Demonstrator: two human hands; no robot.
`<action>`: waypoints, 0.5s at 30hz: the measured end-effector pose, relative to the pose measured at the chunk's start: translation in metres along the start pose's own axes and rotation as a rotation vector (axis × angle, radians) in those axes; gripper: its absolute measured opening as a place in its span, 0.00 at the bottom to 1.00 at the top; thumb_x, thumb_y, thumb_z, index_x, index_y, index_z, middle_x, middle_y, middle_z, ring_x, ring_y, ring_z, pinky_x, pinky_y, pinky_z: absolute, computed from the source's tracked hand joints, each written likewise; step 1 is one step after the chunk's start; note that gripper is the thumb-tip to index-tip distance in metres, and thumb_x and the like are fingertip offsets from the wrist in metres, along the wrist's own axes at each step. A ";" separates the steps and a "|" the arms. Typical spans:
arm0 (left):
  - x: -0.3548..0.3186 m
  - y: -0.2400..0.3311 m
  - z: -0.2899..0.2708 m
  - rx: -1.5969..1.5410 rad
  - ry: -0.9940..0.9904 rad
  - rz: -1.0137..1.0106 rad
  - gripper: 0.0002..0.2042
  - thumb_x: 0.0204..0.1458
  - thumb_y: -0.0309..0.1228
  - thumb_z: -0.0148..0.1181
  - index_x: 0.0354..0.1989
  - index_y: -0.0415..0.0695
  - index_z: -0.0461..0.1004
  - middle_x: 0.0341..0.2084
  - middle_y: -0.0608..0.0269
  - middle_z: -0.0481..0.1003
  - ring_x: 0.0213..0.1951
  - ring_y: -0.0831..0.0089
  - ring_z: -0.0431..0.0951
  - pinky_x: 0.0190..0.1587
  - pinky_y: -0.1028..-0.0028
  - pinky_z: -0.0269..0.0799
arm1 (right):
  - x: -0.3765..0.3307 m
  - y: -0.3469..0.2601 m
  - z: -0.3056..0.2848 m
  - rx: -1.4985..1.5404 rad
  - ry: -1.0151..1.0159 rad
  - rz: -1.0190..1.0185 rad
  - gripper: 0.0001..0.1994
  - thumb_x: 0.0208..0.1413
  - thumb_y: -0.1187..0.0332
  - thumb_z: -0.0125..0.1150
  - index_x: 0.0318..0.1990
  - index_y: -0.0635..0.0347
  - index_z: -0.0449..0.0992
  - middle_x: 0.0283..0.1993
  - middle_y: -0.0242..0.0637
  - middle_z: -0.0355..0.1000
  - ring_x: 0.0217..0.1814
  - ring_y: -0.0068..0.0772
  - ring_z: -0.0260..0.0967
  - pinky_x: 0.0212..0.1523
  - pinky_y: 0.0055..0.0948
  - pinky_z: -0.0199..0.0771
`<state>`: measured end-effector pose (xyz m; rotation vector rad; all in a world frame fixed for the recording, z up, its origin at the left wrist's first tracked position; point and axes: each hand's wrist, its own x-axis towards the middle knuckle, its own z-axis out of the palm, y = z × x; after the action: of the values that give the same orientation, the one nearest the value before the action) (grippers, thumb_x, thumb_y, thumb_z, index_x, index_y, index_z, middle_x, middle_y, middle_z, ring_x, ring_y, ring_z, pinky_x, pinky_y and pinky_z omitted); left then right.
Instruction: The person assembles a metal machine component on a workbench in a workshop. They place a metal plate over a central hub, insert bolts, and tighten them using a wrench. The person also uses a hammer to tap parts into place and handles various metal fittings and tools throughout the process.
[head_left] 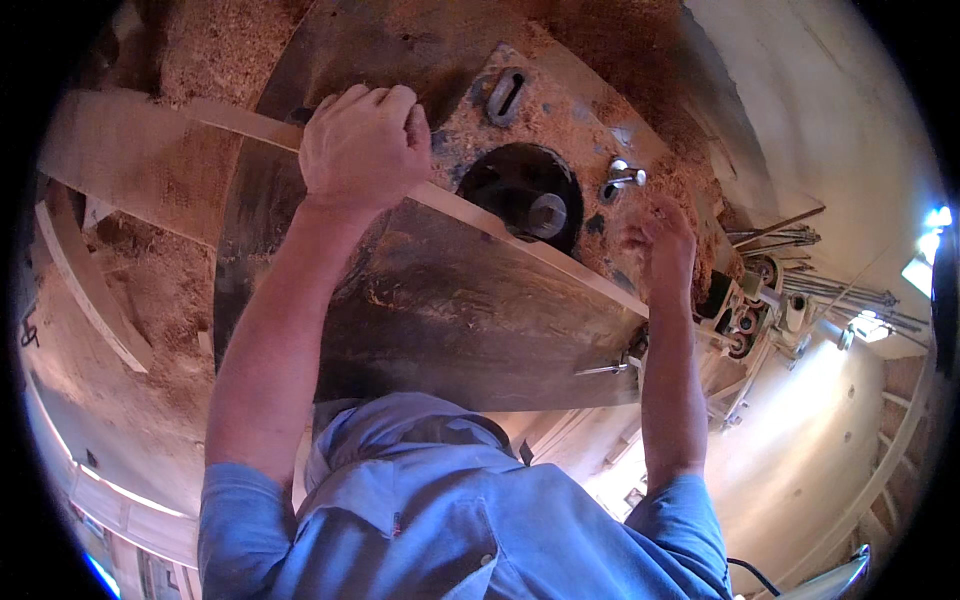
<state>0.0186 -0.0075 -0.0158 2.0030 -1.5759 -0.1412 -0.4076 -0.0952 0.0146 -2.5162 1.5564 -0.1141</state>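
Observation:
A long narrow wooden strip [530,245] runs slantwise across a dark metal machine table [450,320], along the edge of a sawdust-covered plate. My left hand [365,140] is closed over the strip, knuckles up. The strip passes under it and comes out on both sides. Right of the round dark opening [500,180] with a metal spindle in it, my right hand [662,240] is held over the plate [600,140], fingers curled in. Whether anything is in those fingers I cannot make out. My right wrist crosses above the strip's right part.
A bolt with a shiny head [627,173] stands up from the plate near my right hand. Sawdust [235,50] lies heaped around the table. A curved wooden piece [85,285] is at the left. Rollers [745,325] and thin rods [840,285] are at the right.

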 end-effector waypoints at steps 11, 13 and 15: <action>0.006 0.013 -0.004 0.137 -0.104 -0.138 0.10 0.59 0.40 0.57 0.38 0.48 0.81 0.34 0.54 0.80 0.40 0.51 0.80 0.46 0.55 0.75 | -0.097 -0.004 0.041 0.175 0.274 0.255 0.19 0.70 0.59 0.47 0.33 0.65 0.72 0.28 0.51 0.68 0.33 0.55 0.68 0.37 0.47 0.66; 0.003 0.009 -0.003 0.119 -0.094 -0.121 0.10 0.59 0.40 0.57 0.39 0.49 0.80 0.34 0.53 0.80 0.40 0.50 0.80 0.45 0.54 0.75 | -0.095 -0.015 0.032 0.233 0.298 0.280 0.18 0.69 0.59 0.48 0.33 0.65 0.73 0.29 0.51 0.69 0.34 0.57 0.68 0.37 0.47 0.67; 0.001 0.008 -0.001 0.109 -0.081 -0.108 0.10 0.59 0.40 0.57 0.38 0.48 0.80 0.34 0.52 0.80 0.40 0.49 0.80 0.45 0.53 0.74 | -0.096 -0.013 0.032 0.208 0.310 0.310 0.17 0.68 0.59 0.50 0.33 0.64 0.73 0.29 0.51 0.70 0.35 0.57 0.70 0.38 0.49 0.67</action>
<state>0.0122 -0.0090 -0.0111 2.1933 -1.5550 -0.1842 -0.4337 -0.0002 -0.0113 -2.1451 1.9153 -0.6120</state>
